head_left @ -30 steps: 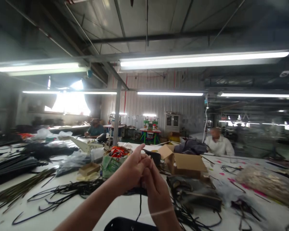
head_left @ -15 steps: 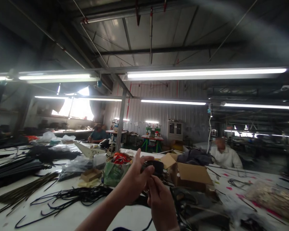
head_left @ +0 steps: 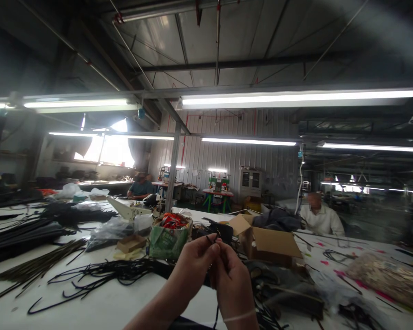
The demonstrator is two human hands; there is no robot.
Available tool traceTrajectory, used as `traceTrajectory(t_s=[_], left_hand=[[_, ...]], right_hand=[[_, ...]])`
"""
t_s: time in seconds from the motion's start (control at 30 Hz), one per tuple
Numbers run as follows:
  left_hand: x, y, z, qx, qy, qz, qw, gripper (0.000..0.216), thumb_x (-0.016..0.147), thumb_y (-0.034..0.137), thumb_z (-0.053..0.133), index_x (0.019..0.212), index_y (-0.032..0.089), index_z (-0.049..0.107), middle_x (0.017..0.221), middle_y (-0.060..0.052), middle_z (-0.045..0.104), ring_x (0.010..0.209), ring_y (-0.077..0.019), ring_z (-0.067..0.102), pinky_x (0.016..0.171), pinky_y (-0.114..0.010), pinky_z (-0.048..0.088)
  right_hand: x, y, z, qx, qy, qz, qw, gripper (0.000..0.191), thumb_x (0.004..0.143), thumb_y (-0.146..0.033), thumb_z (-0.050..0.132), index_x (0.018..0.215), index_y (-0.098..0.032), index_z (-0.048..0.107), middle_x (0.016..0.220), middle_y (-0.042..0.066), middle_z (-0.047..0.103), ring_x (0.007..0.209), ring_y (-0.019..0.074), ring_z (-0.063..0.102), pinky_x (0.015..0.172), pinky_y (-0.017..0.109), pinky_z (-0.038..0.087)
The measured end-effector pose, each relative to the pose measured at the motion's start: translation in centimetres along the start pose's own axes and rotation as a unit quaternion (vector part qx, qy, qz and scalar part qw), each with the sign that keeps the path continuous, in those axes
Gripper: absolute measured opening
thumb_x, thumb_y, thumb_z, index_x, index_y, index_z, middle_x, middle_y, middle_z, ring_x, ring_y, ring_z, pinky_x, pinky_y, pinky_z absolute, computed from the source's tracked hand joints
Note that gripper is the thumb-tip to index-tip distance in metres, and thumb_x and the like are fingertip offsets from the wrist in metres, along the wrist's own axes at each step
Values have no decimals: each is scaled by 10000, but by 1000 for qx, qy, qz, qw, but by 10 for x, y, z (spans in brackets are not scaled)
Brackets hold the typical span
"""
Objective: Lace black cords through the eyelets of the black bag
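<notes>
My left hand [head_left: 192, 266] and my right hand [head_left: 232, 282] are raised together over the white table [head_left: 89, 307]. Both pinch a thin black cord [head_left: 211, 239] whose short end sticks up between the fingertips. More of that cord hangs down below my wrists at the frame's bottom edge. A thin pale band circles my right wrist. A heap of black cords [head_left: 99, 275] lies on the table just left of my hands.
A green bag with red pieces [head_left: 168, 238] and an open cardboard box [head_left: 268, 243] stand behind my hands. Dark strips [head_left: 27, 233] pile at the left, a clear bag of pale parts [head_left: 385, 277] at the right. Two other people [head_left: 321, 217] sit farther off.
My left forefinger, stretched out before, has curled down into a pinch. Both hands have closed together on the cord and sunk a little lower in view.
</notes>
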State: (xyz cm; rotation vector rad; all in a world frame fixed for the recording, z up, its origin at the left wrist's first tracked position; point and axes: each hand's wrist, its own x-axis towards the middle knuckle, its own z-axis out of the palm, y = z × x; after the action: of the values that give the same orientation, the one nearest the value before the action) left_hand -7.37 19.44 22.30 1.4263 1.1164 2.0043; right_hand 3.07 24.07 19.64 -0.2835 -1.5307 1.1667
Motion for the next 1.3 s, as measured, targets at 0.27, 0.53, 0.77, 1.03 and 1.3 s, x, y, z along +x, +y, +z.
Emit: traceTrajectory(t_s=[0.27, 0.53, 0.77, 1.03, 1.3], left_hand=[[-1, 27, 5, -8, -68, -64, 996, 777, 870, 712, 851, 1219, 22, 780, 643, -59, 614, 469, -137, 499, 431, -236, 404], [8, 44, -3, -29, -54, -95, 994, 708, 822, 662, 934, 1214, 87, 809, 1109, -190, 763, 609, -92, 568, 556, -198, 449], [3, 45, -5, 44, -105, -54, 992, 605, 949, 638, 821, 1199, 87, 817, 1080, -184, 769, 574, -132, 598, 495, -238, 467], [5, 64, 8, 85, -103, -32, 991, 350, 1021, 436, 749, 1072, 94, 800, 990, -150, 778, 507, -150, 612, 409, -243, 474], [75, 168, 46, -66, -33, 52, 996, 290, 1200, 142, 398, 1088, 2, 626, 824, -55, 686, 977, -202, 778, 971, -357, 620]], right_hand=[[3, -4, -4, 42, -24, 37, 998, 743, 956, -774, 691, 1310, -121, 714, 716, 43, 628, 647, 205, 579, 569, 296, 517], [0, -2, -6, 38, -56, 37, 997, 633, 963, -760, 682, 1035, -136, 764, 890, 102, 741, 576, 177, 604, 502, 281, 464], [-3, -17, -5, 16, -64, 23, 998, 614, 983, -727, 658, 808, -141, 708, 668, 67, 663, 446, 136, 495, 426, 265, 335], [-6, -33, -14, 13, -108, 12, 994, 534, 1024, -652, 649, 855, -147, 687, 648, 44, 653, 498, 136, 536, 486, 255, 405], [-30, 15, -30, -22, -198, 47, 979, 459, 1059, -529, 675, 1321, -154, 635, 965, 49, 750, 863, 177, 724, 851, 303, 582]])
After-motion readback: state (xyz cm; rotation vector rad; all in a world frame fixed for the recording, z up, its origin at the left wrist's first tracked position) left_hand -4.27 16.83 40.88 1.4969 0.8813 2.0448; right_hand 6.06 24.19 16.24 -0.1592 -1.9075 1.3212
